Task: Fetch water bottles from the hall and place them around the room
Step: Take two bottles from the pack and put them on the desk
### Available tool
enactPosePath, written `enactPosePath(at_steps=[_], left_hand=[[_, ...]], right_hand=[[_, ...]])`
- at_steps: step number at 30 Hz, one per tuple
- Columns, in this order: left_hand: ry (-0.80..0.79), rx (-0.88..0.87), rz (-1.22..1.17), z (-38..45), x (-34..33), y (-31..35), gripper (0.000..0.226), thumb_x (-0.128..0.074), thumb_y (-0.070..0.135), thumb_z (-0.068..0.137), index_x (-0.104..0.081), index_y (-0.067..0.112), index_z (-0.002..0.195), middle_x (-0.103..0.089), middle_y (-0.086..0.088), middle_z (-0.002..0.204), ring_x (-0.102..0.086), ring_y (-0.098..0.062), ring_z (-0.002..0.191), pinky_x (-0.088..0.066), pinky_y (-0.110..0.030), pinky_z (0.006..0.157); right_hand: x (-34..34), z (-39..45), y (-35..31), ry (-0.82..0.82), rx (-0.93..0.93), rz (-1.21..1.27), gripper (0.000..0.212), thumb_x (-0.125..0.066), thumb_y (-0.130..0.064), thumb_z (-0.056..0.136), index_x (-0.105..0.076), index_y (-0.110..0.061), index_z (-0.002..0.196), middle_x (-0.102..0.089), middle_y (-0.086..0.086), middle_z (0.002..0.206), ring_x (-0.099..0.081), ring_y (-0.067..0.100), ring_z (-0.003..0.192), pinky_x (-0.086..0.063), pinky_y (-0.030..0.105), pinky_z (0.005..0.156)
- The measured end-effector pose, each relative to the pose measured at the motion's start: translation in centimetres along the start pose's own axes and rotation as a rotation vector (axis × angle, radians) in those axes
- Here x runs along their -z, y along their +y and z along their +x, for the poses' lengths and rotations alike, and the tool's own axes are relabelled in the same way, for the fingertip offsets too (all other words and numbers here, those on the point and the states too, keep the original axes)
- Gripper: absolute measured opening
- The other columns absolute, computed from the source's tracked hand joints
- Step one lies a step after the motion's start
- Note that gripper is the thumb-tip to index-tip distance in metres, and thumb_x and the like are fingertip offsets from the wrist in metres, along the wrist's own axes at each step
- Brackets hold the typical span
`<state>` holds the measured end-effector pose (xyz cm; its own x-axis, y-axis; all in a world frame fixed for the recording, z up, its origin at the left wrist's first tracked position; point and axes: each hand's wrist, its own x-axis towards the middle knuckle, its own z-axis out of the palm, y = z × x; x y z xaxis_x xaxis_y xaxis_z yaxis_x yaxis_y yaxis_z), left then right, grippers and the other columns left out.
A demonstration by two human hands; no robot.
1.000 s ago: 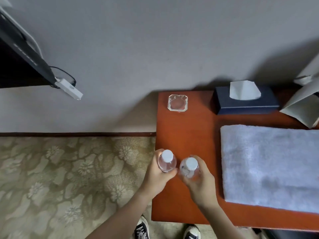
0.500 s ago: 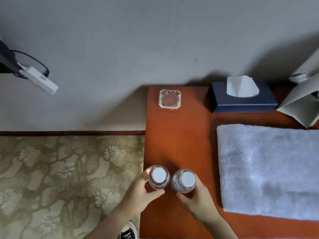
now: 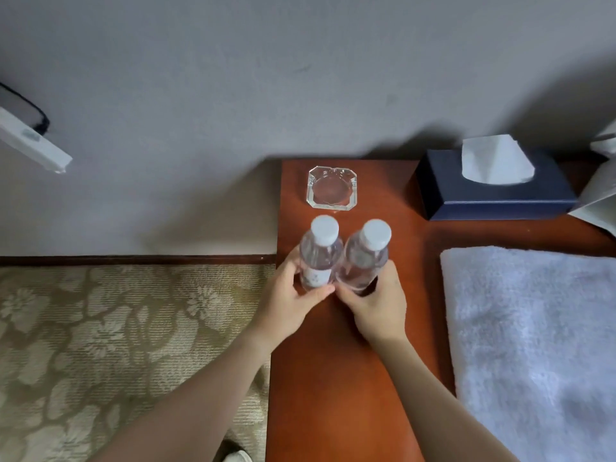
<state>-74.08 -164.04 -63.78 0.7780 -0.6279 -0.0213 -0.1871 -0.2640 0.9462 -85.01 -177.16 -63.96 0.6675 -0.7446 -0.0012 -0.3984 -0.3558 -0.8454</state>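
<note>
Two water bottles set side by side on the desk's left end.

The left hand (image 3: 290, 303) gripped the left bottle (image 3: 319, 255) and the right hand (image 3: 376, 305) clasped the right bottle (image 3: 366, 256), both upright on the desk (image 3: 333, 378), touching, just beyond each grip, long axes vertical; a glass ashtray (image 3: 331, 191) sat farther back.

The bottle label (image 3: 315, 277) is too blurred to read.

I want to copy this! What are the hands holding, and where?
Each hand grips a water bottle round its lower body.
</note>
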Motion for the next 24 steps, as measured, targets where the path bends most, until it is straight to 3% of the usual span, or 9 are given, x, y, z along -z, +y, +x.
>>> enactPosePath(at_steps=[5,9,14,17,19,24], left_hand=[[0.126,-0.051,0.08,3.9,-0.5,-0.9,0.061,-0.082,0.034,0.075,-0.053,0.028,0.129,-0.067,0.013,0.122,-0.062,-0.004,0.114,-0.052,-0.031,0.097],[0.16,-0.06,0.188,4.0,-0.8,-0.9,0.062,-0.081,0.037,0.074,-0.051,0.029,0.128,-0.067,0.014,0.12,-0.062,-0.001,0.11,-0.051,-0.022,0.09],[0.2,-0.075,0.279,4.3,-0.9,-1.0,0.053,-0.081,0.038,0.073,-0.056,0.023,0.118,-0.063,0.013,0.116,-0.061,-0.012,0.108,-0.052,-0.028,0.088],[0.212,-0.071,0.317,4.5,-0.9,-0.9,0.054,-0.083,0.038,0.072,-0.057,0.02,0.116,-0.054,0.019,0.108,-0.055,-0.011,0.11,-0.044,-0.019,0.089],[0.206,-0.058,0.35,5.0,-0.9,-1.0,0.054,-0.082,0.043,0.071,-0.059,0.02,0.114,-0.054,0.02,0.104,-0.051,-0.009,0.112,-0.039,-0.015,0.091],[0.247,0.004,0.37,5.7,-1.0,-0.9,0.053,-0.081,0.052,0.064,-0.062,0.022,0.103,-0.049,0.03,0.091,-0.038,0.001,0.104,-0.043,-0.027,0.09]], right_hand=[[-1.6,4.1,-0.3,0.069,-0.039,-0.244,0.064,-0.071,-0.067,0.066,-0.052,-0.028,0.114,-0.051,-0.014,0.106,-0.056,0.009,0.102,-0.046,0.029,0.071],[-1.6,3.8,0.6,0.019,0.078,-0.33,0.058,-0.064,-0.055,0.075,-0.05,-0.023,0.121,-0.051,-0.011,0.118,-0.053,0.01,0.107,-0.044,0.027,0.071],[-1.7,4.1,0.2,0.054,0.005,-0.329,0.051,-0.07,-0.054,0.076,-0.052,-0.023,0.112,-0.051,-0.019,0.094,-0.056,0.011,0.097,-0.041,0.027,0.068],[-1.8,4.1,-0.2,0.075,-0.029,-0.321,0.054,-0.073,-0.057,0.073,-0.052,-0.024,0.11,-0.05,-0.019,0.088,-0.057,0.011,0.09,-0.04,0.026,0.066],[-1.9,4.2,-0.3,0.087,-0.031,-0.336,0.057,-0.071,-0.06,0.074,-0.053,-0.023,0.114,-0.056,-0.017,0.092,-0.057,0.012,0.09,-0.04,0.026,0.067],[-2.1,4.6,-0.5,0.103,-0.037,-0.34,0.062,-0.067,-0.067,0.074,-0.055,-0.028,0.121,-0.065,-0.015,0.109,-0.058,0.01,0.101,-0.048,0.027,0.074]])
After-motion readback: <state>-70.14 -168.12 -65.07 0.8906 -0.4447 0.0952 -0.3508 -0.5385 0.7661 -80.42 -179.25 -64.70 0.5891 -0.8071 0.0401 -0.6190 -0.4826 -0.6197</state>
